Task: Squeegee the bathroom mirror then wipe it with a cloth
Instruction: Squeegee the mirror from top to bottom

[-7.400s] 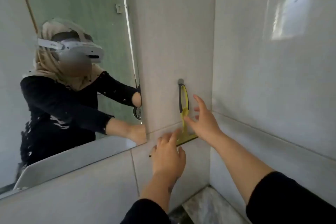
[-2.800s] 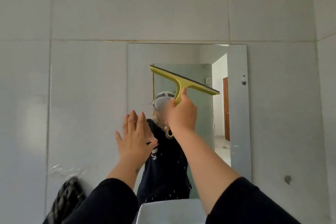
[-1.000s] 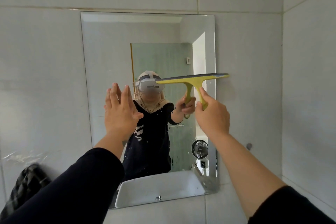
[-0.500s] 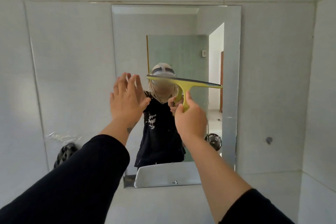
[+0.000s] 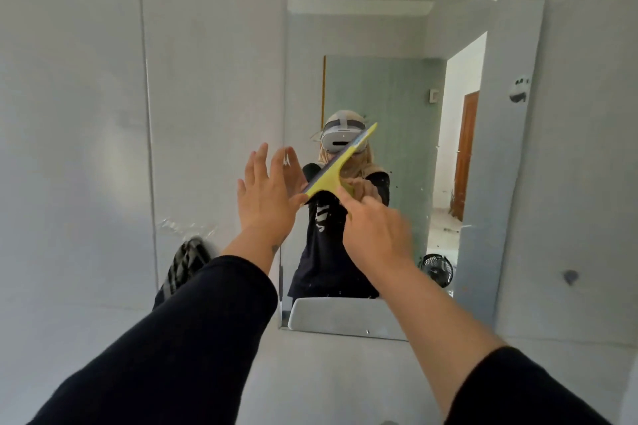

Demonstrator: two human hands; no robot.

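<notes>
Head view, looking at a grey tiled bathroom wall with a rectangular mirror point(image 5: 459, 183) mounted on it. Two arms in black sleeves reaching forward from the bottom edge.

Right hand point(image 5: 374, 233) raised in front of the middle of the glass, wrapped around the handle of a yellow squeegee point(image 5: 340, 162), fingers point(image 5: 352, 205) curled on the grip with the index stretched along it. Blade tilted steeply, upper end up and to the right, lower end down and to the left, lying across the reflected figure. Hard to tell whether the blade edge presses on the glass.

Left hand point(image 5: 267, 197) just beside the lower end of the blade, at the mirror's left edge, palm facing the wall, fingers spread and straight, gripping nothing.

In the glass: the person's reflection wearing a white headset, a green door, an open doorway, a small black fan point(image 5: 435, 269) at lower right, a pale basin rim along the bottom.

Checked cloth point(image 5: 186, 264) hanging on the wall left of the mirror, partly hidden behind the left sleeve.
</notes>
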